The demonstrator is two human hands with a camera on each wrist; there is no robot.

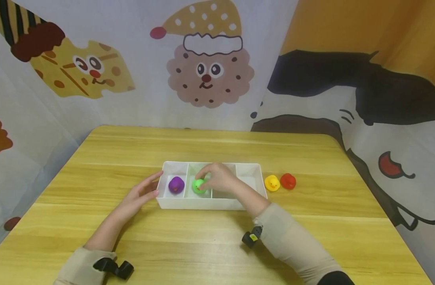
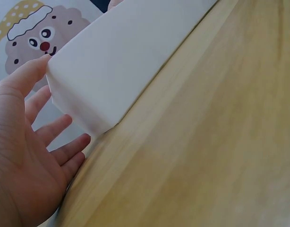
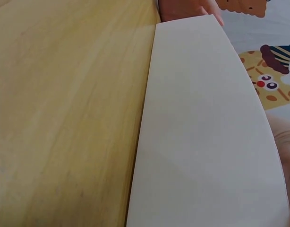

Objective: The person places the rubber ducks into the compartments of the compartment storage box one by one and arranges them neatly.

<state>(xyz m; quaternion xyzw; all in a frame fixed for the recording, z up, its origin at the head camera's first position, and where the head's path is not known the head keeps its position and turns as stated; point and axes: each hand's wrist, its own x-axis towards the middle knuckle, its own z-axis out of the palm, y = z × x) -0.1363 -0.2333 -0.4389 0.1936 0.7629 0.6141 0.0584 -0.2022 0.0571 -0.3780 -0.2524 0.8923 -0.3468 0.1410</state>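
Observation:
A white divided tray [image 1: 196,204] stands on the wooden table. In its leftmost compartment sits a purple rubber duck [image 1: 176,185]. My right hand [image 1: 221,178] reaches over the tray and pinches a green rubber duck [image 1: 197,187] between thumb and fingers, in the compartment beside the purple one. At the tray's left end, my left hand [image 1: 136,198] rests its fingertips against the end wall, fingers spread and nearly straight. The left wrist view shows this hand [image 2: 36,137] with the thumb at the tray's upper corner. From the right wrist, the tray's front wall [image 3: 197,118] hides most of the right hand.
Just beyond the tray's right end, a yellow rubber duck [image 1: 272,183] and a red rubber duck [image 1: 288,181] sit side by side on the table [image 1: 189,241]. A cloth with cartoon prints [image 1: 139,114] hangs behind the table's far edge.

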